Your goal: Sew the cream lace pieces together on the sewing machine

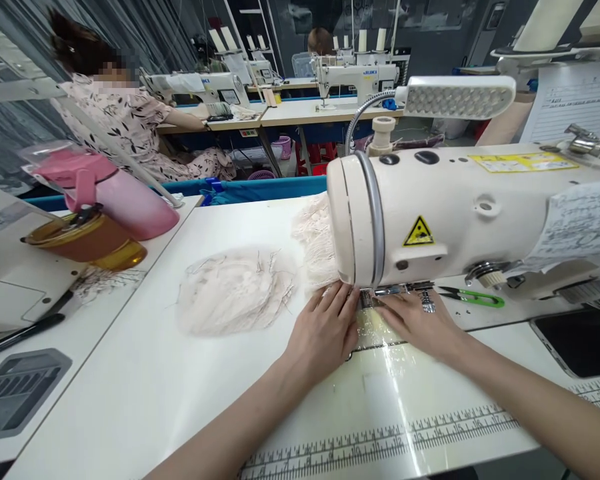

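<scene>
Both my hands lie flat on the white table under the head of a cream sewing machine (430, 213). My left hand (325, 330) has its fingers stretched forward, pressing down beside the presser foot (395, 291). My right hand (420, 323) lies just right of it, fingers extended toward the foot. A small pale piece of fabric (373, 327) lies between the hands on the needle plate, mostly hidden. A strip of cream fringed fabric (317, 243) runs behind the machine head.
A flat pile of cream fabric pieces (235, 290) lies left of my hands. Green thread snips (473, 297) rest under the machine arm. A pink bottle (115, 193) and amber container (85, 240) stand at left. A person sits at another machine behind. A phone (580, 340) lies at right.
</scene>
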The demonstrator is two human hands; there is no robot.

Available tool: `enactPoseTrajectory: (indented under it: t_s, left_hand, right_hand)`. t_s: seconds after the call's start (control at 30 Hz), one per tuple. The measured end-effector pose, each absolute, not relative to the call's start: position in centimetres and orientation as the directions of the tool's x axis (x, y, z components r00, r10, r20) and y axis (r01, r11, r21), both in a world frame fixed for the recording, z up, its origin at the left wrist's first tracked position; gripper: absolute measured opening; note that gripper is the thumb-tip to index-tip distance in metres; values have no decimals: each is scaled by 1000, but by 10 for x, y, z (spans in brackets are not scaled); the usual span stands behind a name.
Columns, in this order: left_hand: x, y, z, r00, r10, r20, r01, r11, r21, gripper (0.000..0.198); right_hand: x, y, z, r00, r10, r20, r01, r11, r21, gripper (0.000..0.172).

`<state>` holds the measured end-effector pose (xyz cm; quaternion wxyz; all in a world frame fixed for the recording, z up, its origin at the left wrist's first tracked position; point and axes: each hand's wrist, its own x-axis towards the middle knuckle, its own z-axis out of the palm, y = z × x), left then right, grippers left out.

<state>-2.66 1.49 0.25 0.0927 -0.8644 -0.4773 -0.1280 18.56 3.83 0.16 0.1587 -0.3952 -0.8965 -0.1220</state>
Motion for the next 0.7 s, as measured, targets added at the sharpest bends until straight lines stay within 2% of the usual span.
enactPoseTrajectory:
  t_s: [0.2, 0.47, 0.57, 0.7]
  left_hand:
    - [-25, 13, 2, 489, 824, 287, 863, -505, -22, 44]
    - [-25, 7, 13, 434, 875, 216, 898, -439, -30, 57]
    - [-26, 8, 19, 420, 887, 189, 906, -422, -33, 53]
    - [-37, 7, 29, 460, 866, 193, 882, -471, 9, 41]
  right_hand:
    - [192, 49, -2, -552, 743, 378, 794, 607, -33, 33]
    - [201, 55, -4, -548, 738, 395, 772, 627, -101, 38]
    - [205, 57, 0, -572, 710, 410, 764, 643, -49, 45]
    - [208, 59, -5, -570, 723, 390, 782, 623, -12, 41]
